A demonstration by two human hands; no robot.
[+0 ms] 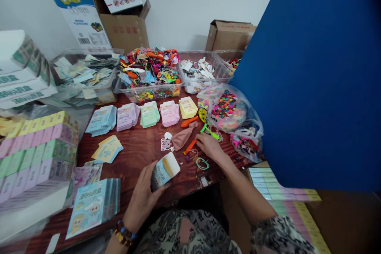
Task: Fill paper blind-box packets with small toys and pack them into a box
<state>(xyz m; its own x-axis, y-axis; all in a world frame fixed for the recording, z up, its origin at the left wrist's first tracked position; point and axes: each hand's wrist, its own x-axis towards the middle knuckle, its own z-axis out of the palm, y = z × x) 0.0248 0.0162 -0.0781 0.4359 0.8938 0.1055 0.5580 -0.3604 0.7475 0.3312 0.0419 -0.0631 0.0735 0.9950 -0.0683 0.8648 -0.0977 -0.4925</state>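
Observation:
My left hand (143,192) is wrapped around a small light-blue printed box (164,171), whose white top flap stands open. Over the right part of the pile, my right hand (210,147) has its fingers bent together against the tabletop. Its fingertips meet the end of an orange balloon (190,147), and what they pinch is hidden. Just beyond them is a bright green plastic toy (212,133). A dusty-pink balloon (183,137), a cartoon sticker (166,142) and another orange balloon (189,122) lie close by. A pale green cord ring (202,163) sits below the hand.
Flat folded boxes in several colours, such as the pink stack (169,112), form a row. Behind are clear bins, one heaped with balloons and toys (149,91). A plastic bag (253,115) of small pieces stands right, beside a large blue panel (315,87). Finished-looking boxes (38,154) crowd the left.

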